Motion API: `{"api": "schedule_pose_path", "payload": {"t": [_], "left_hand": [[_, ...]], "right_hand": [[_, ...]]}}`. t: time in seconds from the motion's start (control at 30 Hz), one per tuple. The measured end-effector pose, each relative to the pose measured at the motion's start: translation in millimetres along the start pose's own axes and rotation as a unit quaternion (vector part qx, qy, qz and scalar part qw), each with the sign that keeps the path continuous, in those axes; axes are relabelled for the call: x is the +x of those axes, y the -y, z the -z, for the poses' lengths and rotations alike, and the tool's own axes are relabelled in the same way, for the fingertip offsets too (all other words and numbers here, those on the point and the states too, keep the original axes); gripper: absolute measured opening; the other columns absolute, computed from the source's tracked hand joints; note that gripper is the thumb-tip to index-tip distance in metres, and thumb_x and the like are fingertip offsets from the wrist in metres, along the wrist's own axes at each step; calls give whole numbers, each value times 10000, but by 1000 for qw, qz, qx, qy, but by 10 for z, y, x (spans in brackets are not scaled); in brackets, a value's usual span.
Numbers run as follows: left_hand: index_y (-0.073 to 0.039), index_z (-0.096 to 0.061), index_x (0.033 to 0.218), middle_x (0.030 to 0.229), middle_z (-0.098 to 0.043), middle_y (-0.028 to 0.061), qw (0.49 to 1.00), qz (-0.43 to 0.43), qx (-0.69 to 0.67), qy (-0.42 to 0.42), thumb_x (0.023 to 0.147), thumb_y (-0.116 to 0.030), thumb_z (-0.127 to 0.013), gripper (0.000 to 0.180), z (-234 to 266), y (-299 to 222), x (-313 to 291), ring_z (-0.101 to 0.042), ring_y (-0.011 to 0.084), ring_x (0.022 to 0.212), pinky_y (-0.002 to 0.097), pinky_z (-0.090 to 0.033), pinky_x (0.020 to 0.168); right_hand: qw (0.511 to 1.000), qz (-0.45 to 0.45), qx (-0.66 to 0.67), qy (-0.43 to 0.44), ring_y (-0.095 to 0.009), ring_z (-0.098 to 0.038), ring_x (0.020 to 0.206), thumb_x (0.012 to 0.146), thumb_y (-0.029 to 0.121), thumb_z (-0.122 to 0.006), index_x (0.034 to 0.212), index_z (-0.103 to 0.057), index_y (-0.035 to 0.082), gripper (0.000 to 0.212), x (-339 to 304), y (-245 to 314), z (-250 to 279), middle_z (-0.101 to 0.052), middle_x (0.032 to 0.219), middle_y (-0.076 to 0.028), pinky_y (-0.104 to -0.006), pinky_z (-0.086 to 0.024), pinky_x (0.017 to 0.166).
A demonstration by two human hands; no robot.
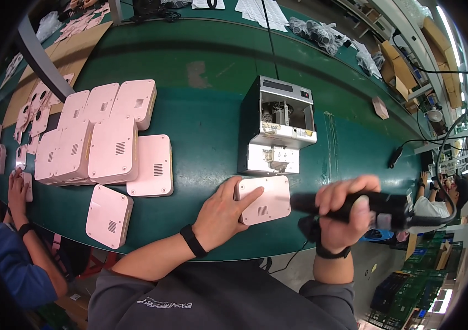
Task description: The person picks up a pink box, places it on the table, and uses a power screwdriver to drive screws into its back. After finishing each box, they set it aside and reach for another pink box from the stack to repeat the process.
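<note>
My left hand [220, 215] grips a pale pink plastic casing [270, 192] by its left side, thumb lying across the top. The casing rests on the green table near its front edge, with a slotted vent and corner holes facing up. In my right hand [344, 214], fingers wrapped round it, is a black electric screwdriver [382, 208], held sideways with its blurred tip end close to the casing's right side. Whether the tip touches the casing I cannot tell. Just beyond the casing stands a grey and black screw feeder [288, 132] with an open front.
Stacked pink casings [114, 148] stand to the left, with a single casing [108, 217] nearer the edge. A co-worker's hand [18, 195] handles a part at far left; another person [437, 201] sits at far right. The screwdriver's cable [447, 165] runs up at right.
</note>
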State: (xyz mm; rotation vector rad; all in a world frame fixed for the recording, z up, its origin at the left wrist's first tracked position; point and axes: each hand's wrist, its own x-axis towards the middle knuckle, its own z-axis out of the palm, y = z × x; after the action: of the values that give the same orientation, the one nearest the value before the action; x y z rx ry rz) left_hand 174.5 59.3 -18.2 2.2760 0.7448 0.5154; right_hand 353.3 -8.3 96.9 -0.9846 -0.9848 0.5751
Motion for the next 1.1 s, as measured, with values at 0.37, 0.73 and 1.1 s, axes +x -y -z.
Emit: {"api": "schedule_pose_path", "payload": {"t": [0.37, 0.73, 1.1], "left_hand": [[-198, -524, 1367, 1332, -413, 187, 1000, 9, -8, 5, 573, -96, -869, 871, 10, -22, -6, -502, 366, 1200, 412, -493, 961], [-198, -525, 1369, 1323, -427, 182, 999, 3, -29, -17, 560, -93, -869, 885, -1, 26, 4, -511, 354, 1191, 409, -498, 954], [-190, -533, 1359, 1302, -446, 193, 998, -5, -46, -38, 564, -92, -860, 865, -61, 42, -10, -516, 360, 1180, 417, -500, 947]], "right_hand": [[998, 10, -49, -23, -165, -481, 517, 957, 212, -509, 1010, -460, 63, 166, 514, -238, -98, -488, 650, -58, -339, -434, 542], [993, -107, 10, 46, -173, -530, 538, 827, 385, -745, 947, -435, 91, 444, -271, 280, -426, -531, 667, -48, -334, -457, 567], [978, -78, 16, 190, -188, -543, 588, 807, 285, -784, 956, -443, 86, 422, -366, 57, -350, -546, 695, -54, -355, -471, 603]]}}
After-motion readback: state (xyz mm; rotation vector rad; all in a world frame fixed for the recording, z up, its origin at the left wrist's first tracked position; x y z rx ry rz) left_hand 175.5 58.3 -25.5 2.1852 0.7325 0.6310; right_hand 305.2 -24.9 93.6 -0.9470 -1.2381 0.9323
